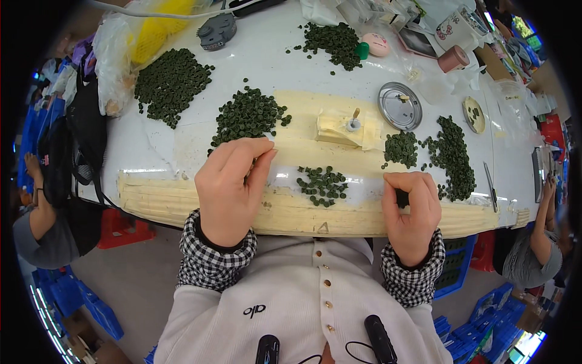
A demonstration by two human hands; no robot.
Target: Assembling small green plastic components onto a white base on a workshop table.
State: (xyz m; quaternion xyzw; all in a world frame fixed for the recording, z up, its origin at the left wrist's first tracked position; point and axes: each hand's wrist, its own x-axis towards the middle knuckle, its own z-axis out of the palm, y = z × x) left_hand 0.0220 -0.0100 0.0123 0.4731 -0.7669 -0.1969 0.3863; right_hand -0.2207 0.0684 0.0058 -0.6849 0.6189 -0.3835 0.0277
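My left hand [229, 191] is at the near edge of a heap of small dark green round pieces [248, 114], its thumb and forefinger closed in a pinch. My right hand [413, 209] hovers by the table's near edge, also pinched, just below a smaller cluster of green pieces [401, 149]. Whatever either pinch holds is too small to make out. Between my hands lies a loose group of green pieces [322, 185]. Beyond it, a block wrapped in cream tape [337, 130] carries a white round base with a short upright pin [354, 119].
More green pieces form heaps at the far left [171, 85], far middle [334, 43] and right [452, 159]. A round metal dish [400, 107], a shallow cream dish [473, 115], a thin pen-like tool [490, 185] and a thread spool [453, 59] are to the right. Other people sit at both sides.
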